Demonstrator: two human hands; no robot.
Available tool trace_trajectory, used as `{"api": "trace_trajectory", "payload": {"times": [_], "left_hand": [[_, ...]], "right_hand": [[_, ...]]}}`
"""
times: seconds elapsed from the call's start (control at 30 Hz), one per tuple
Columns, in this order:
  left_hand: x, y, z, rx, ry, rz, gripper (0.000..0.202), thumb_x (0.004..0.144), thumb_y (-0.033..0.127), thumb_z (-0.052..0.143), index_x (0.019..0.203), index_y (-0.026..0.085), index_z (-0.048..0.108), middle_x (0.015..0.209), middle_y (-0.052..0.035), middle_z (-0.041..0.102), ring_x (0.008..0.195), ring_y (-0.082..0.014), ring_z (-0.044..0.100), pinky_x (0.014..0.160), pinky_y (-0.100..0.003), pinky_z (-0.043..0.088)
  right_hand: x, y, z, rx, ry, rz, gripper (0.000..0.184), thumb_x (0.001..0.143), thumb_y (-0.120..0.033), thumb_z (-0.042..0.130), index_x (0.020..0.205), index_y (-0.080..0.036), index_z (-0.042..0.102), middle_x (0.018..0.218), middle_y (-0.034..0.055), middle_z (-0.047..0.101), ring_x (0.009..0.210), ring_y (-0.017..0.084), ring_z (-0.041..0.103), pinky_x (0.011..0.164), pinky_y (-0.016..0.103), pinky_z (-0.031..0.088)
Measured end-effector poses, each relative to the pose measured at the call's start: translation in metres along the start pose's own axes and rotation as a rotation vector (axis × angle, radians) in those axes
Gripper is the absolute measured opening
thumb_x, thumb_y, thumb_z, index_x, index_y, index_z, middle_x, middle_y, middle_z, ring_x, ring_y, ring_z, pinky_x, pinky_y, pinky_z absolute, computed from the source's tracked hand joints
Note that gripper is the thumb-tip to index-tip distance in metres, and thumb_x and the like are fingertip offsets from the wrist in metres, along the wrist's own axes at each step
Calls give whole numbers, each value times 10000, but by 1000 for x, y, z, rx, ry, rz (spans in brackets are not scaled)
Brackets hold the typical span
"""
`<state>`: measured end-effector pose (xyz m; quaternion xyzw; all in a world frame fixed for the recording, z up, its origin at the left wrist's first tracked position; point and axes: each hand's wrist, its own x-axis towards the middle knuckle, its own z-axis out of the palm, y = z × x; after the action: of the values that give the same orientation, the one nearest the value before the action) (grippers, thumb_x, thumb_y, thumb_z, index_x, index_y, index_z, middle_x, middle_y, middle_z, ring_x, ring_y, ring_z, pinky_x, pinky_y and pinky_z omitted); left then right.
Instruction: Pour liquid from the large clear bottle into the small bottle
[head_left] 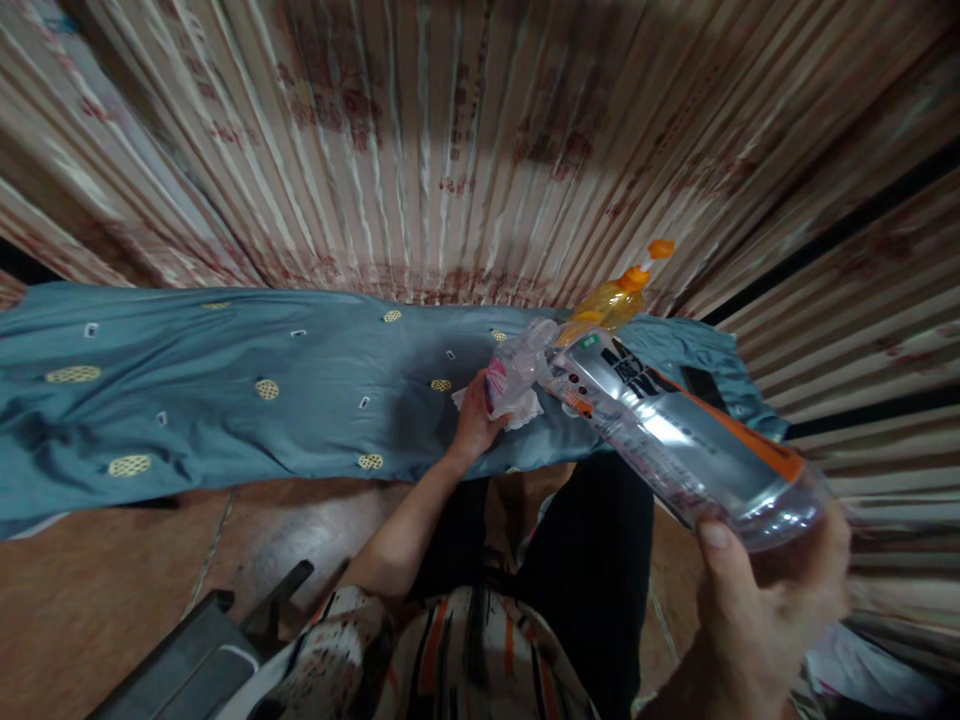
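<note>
My right hand (772, 590) grips a large clear plastic bottle (697, 450) near its base. The bottle has a silver and orange label. It is tilted, base toward me on the right and neck end lower toward the left. My left hand (476, 420) is closed around a small clear plastic container (517, 365) with a pink mark. The bottle's neck end reaches this container; whether they touch I cannot tell. Under the container lies a piece of white paper or cloth (525, 408). Just behind the neck stands a yellow pump bottle (607, 303) with an orange top.
A teal cloth with pineapple prints (322, 390) covers the long narrow surface. A dark flat object (703, 388) lies at its right end. Pleated curtains (450, 150) hang behind and to the right. A dark grey chair-like object (195, 650) stands on the tiled floor at lower left.
</note>
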<state>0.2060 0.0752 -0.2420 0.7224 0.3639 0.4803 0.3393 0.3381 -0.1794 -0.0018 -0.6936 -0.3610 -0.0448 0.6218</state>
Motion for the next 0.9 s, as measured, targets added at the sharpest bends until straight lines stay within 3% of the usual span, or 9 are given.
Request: {"api": "trace_trajectory", "payload": {"times": [0.9], "left_hand": [[-1,1,-1,8,-9,-31,1061,867,757,825,1638,168,397,1567,-259,627,1466,-441,626,1276,-669,478]], "right_hand": [[0,-4,-1,-21,5,21,1125,695,-626,992,1616,-142,565,1527,182,665,1416,438,636,1293,726,396]]}}
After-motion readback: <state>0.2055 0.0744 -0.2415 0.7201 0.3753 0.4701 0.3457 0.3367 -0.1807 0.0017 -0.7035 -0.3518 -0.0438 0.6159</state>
